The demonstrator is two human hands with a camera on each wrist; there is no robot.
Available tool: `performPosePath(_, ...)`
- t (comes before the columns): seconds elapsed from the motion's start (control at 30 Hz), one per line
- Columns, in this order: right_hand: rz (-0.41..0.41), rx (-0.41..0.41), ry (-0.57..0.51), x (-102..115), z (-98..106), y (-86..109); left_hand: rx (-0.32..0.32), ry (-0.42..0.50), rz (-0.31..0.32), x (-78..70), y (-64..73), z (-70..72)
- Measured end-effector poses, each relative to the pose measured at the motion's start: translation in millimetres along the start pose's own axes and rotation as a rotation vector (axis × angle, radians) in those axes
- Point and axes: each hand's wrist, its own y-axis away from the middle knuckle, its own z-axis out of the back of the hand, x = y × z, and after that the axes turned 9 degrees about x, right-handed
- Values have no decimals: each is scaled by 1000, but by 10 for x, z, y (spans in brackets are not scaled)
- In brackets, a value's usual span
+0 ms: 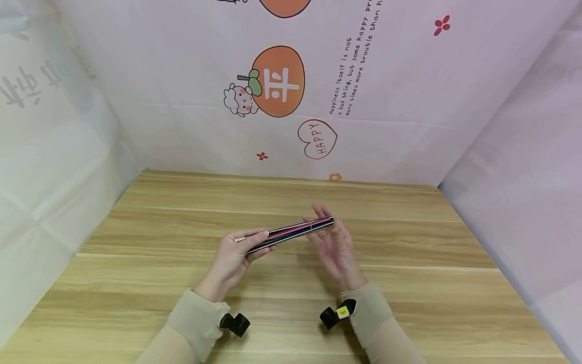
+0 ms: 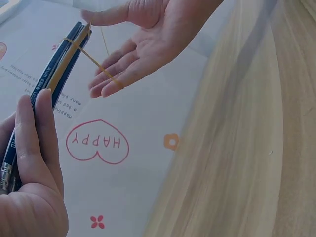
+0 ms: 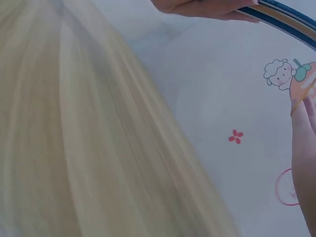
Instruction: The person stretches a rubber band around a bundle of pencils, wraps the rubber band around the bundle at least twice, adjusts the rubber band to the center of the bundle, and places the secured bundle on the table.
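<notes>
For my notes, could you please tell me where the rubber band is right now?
In the left wrist view, at upper left, the band crosses the pencils near their upper ends and stretches to the right hand.

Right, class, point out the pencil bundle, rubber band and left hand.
Pencil bundle (image 1: pixel 292 233), head view: middle of the shafts.
Rubber band (image 2: pixel 92 59), left wrist view: its stretched strand.
Left hand (image 1: pixel 233 257), head view: near the thumb's base.

Pencils (image 3: pixel 286 16) — cut off by right-wrist view's right edge.
</notes>
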Motion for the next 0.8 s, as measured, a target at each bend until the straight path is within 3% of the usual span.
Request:
performPosePath(0.2,53,20,374,86,-37,-36,-24,-11,3,-31,-5,11)
performPosePath(0.37,-17,-23,685,167,-104,-43,-18,-33,-1,-39,-2,13)
performPosePath(0.5,-112,-42,809,217,-145,-33,-27,-100,-4,-37,1,2)
performPosePath(0.8,-301,-95,961,246,-155,-31,-17,-228,-4,-19,-8,16)
